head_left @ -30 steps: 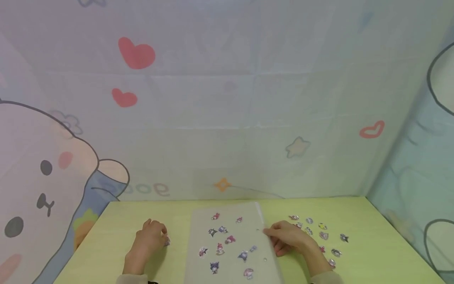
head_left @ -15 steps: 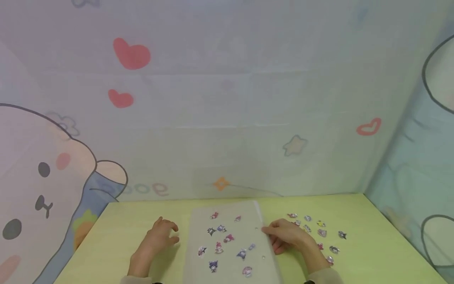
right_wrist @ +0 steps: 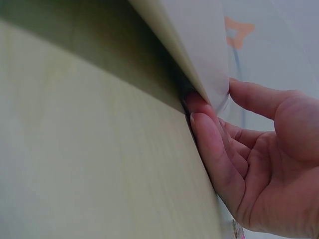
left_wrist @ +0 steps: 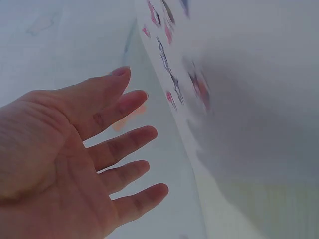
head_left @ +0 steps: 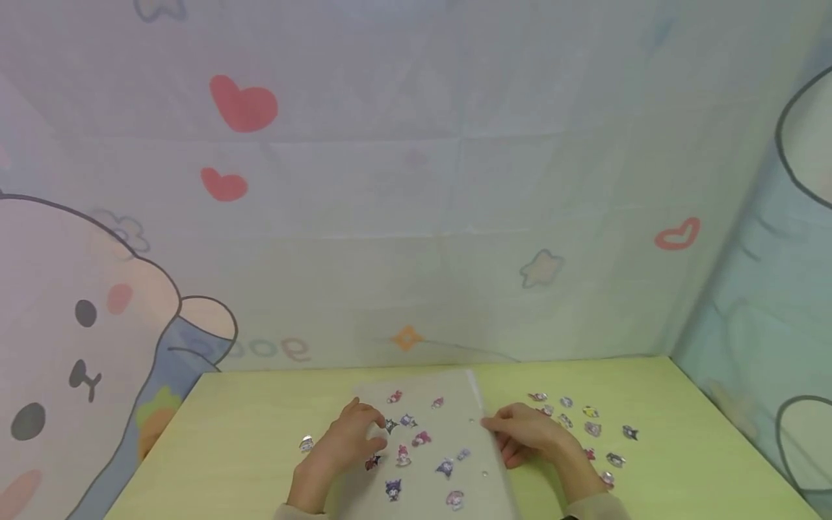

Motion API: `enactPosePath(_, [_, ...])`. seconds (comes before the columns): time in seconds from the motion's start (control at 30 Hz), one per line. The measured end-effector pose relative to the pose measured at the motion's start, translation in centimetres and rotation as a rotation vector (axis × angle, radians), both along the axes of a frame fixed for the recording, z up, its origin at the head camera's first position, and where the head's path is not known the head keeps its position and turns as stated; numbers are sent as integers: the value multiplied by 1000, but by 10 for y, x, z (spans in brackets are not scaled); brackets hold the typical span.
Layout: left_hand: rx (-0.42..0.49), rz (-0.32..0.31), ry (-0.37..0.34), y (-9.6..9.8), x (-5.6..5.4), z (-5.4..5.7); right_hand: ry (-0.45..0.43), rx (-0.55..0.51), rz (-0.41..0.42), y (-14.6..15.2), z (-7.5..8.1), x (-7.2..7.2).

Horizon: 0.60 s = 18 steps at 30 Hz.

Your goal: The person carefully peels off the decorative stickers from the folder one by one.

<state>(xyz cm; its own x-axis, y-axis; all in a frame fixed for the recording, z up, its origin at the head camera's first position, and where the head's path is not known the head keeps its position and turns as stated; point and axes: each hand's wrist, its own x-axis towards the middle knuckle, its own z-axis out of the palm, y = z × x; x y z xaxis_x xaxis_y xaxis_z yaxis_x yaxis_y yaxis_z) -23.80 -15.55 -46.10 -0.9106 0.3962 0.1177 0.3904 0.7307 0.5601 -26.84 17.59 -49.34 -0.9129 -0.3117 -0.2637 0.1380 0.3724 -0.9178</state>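
A white rectangular sheet (head_left: 471, 448) lies on the table, with several small cartoon stickers (head_left: 422, 438) scattered over it. My left hand (head_left: 351, 437) hovers over its left side, beside a dark sticker (head_left: 373, 462). In the left wrist view the left hand's fingers (left_wrist: 134, 142) are spread and relaxed, with nothing between them. At the sheet's right edge, my right hand (head_left: 529, 433) pinches the border between thumb and fingers. The right wrist view shows the right thumb (right_wrist: 254, 97) on top and a fingertip (right_wrist: 199, 104) underneath.
A single sticker (head_left: 306, 443) lies on the yellow table (head_left: 240, 448) left of the sheet. Several more stickers (head_left: 593, 428) are scattered right of the right hand. Behind the table hangs a printed cloth backdrop (head_left: 416, 274).
My left hand has moved right, from beside the lone sticker on the table to above the sheet, and its fingers have spread. The right hand keeps its pinch on the edge.
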Motion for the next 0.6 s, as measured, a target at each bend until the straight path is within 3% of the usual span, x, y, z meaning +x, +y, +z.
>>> enactPosePath(0.43, [50, -69, -1, 63, 9, 8, 7, 1, 18, 0, 0, -1])
enactPosePath(0.6, [60, -60, -17, 86, 9, 8, 11, 1, 20, 0, 2, 0])
